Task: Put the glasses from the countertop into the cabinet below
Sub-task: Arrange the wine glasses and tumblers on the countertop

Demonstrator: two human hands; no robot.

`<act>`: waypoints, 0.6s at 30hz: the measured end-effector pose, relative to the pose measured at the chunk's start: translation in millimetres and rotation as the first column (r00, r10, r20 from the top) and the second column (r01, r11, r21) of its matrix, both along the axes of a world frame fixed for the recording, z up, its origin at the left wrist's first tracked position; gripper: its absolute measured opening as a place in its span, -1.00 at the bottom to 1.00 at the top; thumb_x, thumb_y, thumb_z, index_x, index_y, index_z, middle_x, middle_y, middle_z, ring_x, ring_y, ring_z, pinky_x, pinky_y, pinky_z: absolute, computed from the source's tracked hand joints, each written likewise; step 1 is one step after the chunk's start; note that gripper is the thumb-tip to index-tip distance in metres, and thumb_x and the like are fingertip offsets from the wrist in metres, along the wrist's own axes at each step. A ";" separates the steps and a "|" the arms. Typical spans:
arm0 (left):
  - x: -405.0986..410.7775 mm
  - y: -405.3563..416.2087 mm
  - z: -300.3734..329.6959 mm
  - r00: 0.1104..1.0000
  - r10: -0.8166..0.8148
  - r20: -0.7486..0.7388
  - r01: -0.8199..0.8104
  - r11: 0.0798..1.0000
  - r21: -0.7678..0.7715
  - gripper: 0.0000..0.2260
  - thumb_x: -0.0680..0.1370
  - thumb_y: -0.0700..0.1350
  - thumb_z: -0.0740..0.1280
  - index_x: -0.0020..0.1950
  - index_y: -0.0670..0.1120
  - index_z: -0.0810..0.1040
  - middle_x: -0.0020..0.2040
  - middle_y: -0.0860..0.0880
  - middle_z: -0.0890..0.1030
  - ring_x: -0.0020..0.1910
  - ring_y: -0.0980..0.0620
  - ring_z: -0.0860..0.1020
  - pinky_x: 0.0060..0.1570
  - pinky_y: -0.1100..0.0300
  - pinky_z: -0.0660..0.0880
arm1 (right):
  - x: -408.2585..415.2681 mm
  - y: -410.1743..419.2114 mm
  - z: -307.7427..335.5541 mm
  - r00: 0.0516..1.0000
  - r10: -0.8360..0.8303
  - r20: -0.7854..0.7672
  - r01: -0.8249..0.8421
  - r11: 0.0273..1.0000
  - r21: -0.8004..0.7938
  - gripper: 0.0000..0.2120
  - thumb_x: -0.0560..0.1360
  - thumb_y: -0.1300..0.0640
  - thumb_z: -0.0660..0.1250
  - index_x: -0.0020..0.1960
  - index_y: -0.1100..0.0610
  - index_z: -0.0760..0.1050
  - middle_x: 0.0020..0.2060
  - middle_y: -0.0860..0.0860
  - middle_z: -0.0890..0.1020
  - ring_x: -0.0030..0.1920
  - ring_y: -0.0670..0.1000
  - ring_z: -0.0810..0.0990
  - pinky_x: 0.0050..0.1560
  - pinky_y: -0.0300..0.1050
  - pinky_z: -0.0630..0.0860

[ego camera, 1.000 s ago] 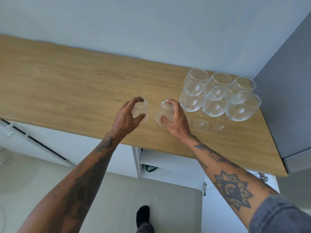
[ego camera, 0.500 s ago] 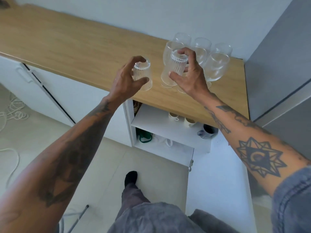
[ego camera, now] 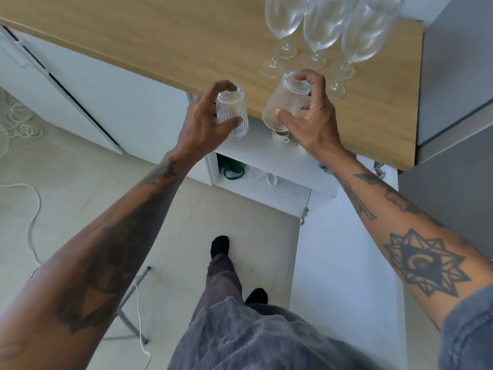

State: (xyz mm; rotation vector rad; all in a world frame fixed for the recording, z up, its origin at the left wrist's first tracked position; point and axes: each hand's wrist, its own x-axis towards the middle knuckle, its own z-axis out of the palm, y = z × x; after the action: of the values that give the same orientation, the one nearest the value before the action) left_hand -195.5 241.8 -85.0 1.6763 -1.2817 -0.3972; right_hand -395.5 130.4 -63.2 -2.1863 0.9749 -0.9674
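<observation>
Two ribbed tumblers are held clear of the wooden countertop, above the open cabinet below it. Wine glasses, their bowls cut off by the top edge, are left standing on the countertop near the right hand. The left hand is wrapped around the shorter tumbler, thumb below and fingers over its top. The right hand is closed on the taller tumbler, which is tilted toward the counter edge.

For the step in hand, the tumblers would best be lowered past the counter lip one at a time, kept apart so glass is not knocked on glass, and set on a bare part of the white shelf.

Much of the cabinet's inside is hidden by the countertop and both hands. A small cup and a green object are only partly seen, so free shelf space cannot be judged.
</observation>
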 end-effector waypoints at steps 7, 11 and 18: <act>53.8 -44.2 26.0 0.999 -0.004 -0.039 0.005 1.000 0.011 -0.54 0.47 -0.09 0.50 0.32 0.12 0.45 0.29 0.05 0.57 0.14 -0.17 0.64 0.07 -0.19 0.64 | 57.1 -40.0 11.9 0.999 -0.009 0.042 0.010 1.000 -0.021 -0.44 0.36 0.10 0.45 0.30 0.04 0.34 0.18 -0.29 0.42 0.21 -0.01 0.52 0.14 0.00 0.55; 97.8 -86.7 20.7 1.000 -0.029 -0.012 0.029 1.000 -0.001 -0.53 0.49 -0.14 0.50 0.34 0.05 0.45 0.28 0.16 0.54 0.23 -0.17 0.58 0.14 -0.25 0.59 | 99.4 -65.6 2.9 1.000 0.011 0.021 -0.011 1.000 -0.007 -0.46 0.37 0.14 0.45 0.29 0.04 0.33 0.21 -0.23 0.46 0.19 -0.03 0.50 0.10 -0.14 0.49; 164.6 -143.2 -22.8 0.999 -0.040 0.012 0.040 0.999 0.033 -0.51 0.47 -0.20 0.54 0.34 0.05 0.48 0.24 0.07 0.53 0.20 -0.19 0.59 0.15 -0.23 0.61 | 160.0 -105.8 -30.7 0.995 -0.032 -0.097 0.042 0.994 0.100 -0.48 0.40 0.17 0.43 0.29 -0.01 0.32 0.22 -0.03 0.48 0.11 -0.09 0.46 0.09 -0.36 0.36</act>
State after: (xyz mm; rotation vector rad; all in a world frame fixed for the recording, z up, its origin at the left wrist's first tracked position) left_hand -30.9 98.6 -107.8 1.6849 -1.3261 -0.4339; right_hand -235.5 24.6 -93.9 -2.1530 1.0887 -0.8175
